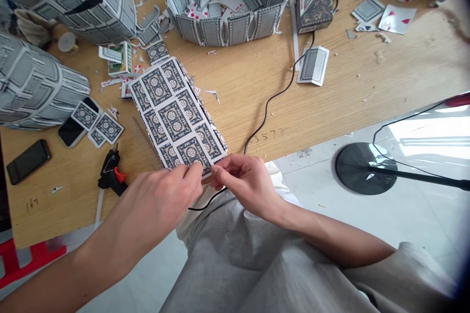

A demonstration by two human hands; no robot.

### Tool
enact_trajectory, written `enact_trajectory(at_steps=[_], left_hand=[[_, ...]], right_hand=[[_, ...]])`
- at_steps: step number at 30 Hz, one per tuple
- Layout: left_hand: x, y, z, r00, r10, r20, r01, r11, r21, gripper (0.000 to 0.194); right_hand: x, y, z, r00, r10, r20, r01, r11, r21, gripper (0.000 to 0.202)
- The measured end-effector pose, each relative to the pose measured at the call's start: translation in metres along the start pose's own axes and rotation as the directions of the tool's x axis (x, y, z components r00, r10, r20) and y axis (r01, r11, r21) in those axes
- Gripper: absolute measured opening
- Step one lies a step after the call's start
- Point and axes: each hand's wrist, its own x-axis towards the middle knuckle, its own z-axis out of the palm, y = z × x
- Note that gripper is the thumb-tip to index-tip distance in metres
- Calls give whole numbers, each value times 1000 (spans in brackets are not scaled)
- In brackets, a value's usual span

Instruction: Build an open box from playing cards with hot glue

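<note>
A rectangular panel of playing cards (175, 120), joined in rows with patterned backs up, lies at the table's near edge. My left hand (167, 193) is closed, its fingers curled and pressed at the panel's near edge, and its fingertips are partly hidden. At the panel's near right corner, my right hand (246, 181) pinches the edge between thumb and fingers. To the left of the panel, a black glue gun (111, 173) with an orange trigger lies on the table. A few loose cards (109, 127) rest beside a dark phone (75, 124).
A basket built of cards (227, 32) holds loose cards at the back. Large card-covered round forms (35, 85) stand at left. A black cable (267, 107) crosses the wooden table (341, 88). A card box (315, 7), scraps and another phone (28, 161) lie around. A round black base (363, 171) stands on the floor.
</note>
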Motion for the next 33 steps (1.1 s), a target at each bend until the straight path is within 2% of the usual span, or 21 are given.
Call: enact_trajectory(at_steps=[5,11,23,33], left_hand=[[-3,-1,2,1000,-3,-30,2,1000,-22,31],[-6,-3,2,1000,-13,-2,13,999,-40,31],[-15,-8,5,998,-18,-61,15,998,-53,32],[-26,-10,13,997,-30,-74,30,1000,-9,28]], right_hand=[[1,-1,0,1000,0,-3,0,1000,3,22],[0,-1,1,1000,5,1,-5,1000,14,23],[0,-5,4,999,43,-23,-42,999,31,29],[0,-6,5,999,40,-25,-39,999,25,32]])
